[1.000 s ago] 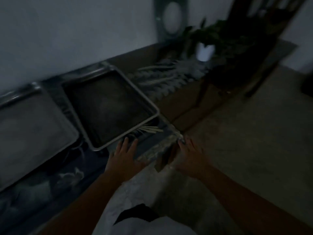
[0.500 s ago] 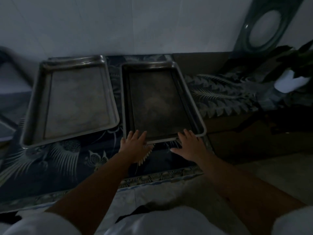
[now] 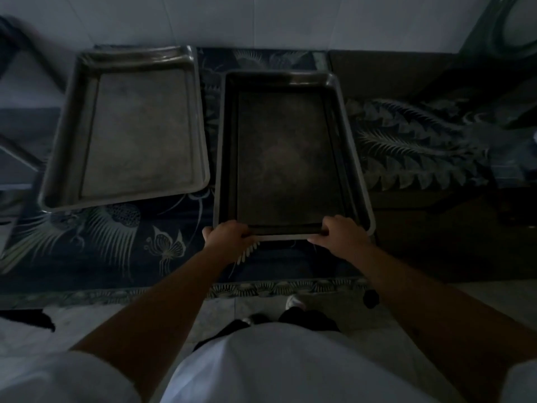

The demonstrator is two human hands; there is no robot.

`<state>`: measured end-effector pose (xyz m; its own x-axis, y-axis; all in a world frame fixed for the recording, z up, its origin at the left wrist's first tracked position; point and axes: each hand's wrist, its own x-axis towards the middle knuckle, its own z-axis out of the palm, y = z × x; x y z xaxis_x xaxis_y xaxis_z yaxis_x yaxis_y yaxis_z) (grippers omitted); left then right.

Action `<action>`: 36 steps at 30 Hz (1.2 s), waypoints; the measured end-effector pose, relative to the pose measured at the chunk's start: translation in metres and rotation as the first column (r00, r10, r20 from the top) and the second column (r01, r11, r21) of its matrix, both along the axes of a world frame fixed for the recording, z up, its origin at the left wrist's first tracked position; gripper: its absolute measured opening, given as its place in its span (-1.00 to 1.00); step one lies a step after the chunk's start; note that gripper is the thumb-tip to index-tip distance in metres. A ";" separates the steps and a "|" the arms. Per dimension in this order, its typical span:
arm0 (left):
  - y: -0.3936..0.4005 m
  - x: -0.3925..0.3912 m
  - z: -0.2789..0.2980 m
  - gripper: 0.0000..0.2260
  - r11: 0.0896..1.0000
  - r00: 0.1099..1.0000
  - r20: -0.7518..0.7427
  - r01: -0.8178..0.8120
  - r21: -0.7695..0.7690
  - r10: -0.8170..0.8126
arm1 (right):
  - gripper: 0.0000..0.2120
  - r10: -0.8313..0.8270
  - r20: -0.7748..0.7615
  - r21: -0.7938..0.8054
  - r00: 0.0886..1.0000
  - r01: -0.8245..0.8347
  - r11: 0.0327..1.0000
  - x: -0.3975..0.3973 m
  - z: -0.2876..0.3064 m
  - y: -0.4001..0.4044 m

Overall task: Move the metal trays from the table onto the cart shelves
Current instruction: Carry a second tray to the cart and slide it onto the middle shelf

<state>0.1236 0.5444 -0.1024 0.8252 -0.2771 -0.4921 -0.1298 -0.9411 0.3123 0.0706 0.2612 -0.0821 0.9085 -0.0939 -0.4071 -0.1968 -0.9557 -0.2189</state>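
Note:
Two metal trays lie side by side on a table with a dark patterned cloth (image 3: 122, 257). The right tray (image 3: 287, 158) is dark inside and its near edge is raised slightly off the cloth. My left hand (image 3: 229, 237) grips its near rim at the left corner, fingers curled over the edge. My right hand (image 3: 340, 231) grips the same rim near the right corner. The left tray (image 3: 136, 132) is lighter grey and lies flat, untouched.
A pale wall runs behind the table. Dark metal bars (image 3: 20, 146), perhaps a cart frame, show at the far left edge. A round dark object (image 3: 511, 33) leans at the back right. Floor and my feet (image 3: 293, 303) are below the table's front edge.
The view swung left and centred on the trays. Both hands went from resting flat by the right tray's near edge to curling over its rim, and that edge lifted a little.

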 end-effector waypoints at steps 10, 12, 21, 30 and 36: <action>0.012 -0.090 0.015 -0.77 0.998 0.967 -0.249 0.050 -0.046 -0.060 | -0.62 0.072 -0.344 0.296 0.936 0.035 0.955 -0.083 -0.006 -0.003; 0.014 -0.095 0.015 -0.76 0.996 0.950 -0.300 0.079 -0.039 -0.087 | -0.56 0.120 -0.448 0.244 0.886 -0.007 0.970 -0.089 -0.004 -0.001; -0.013 0.029 0.051 -0.53 0.889 0.913 0.058 -0.375 -0.263 0.403 | -0.37 -0.174 0.188 -0.012 0.967 0.179 0.984 0.008 0.018 -0.065; -0.022 0.114 0.005 -0.54 0.627 0.688 -0.123 -0.709 -0.323 0.715 | -0.52 -0.747 -0.221 0.534 0.628 0.719 0.446 0.087 -0.006 -0.128; -0.018 0.096 -0.005 -0.59 0.660 0.729 -0.246 -0.683 -0.313 0.638 | -0.70 -0.715 -0.402 0.629 0.572 0.740 0.239 0.092 -0.020 -0.148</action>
